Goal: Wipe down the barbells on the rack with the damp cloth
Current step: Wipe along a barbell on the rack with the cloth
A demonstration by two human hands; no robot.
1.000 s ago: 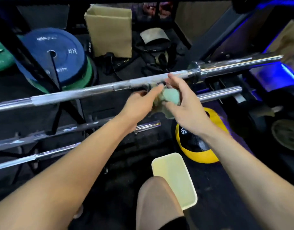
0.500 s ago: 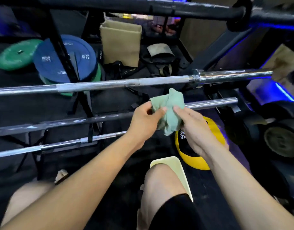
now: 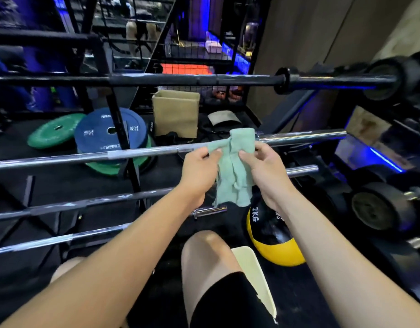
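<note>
Our left hand (image 3: 199, 171) and right hand (image 3: 267, 170) pinch the green cloth (image 3: 235, 171), now unfolded, hiding part of the chrome barbell (image 3: 138, 153).

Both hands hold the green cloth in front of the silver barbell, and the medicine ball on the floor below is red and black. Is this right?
Not quite. The head view shows the medicine ball is yellow and black, not red. The rest holds: the left hand and right hand hold the green cloth before the silver barbell.
</note>
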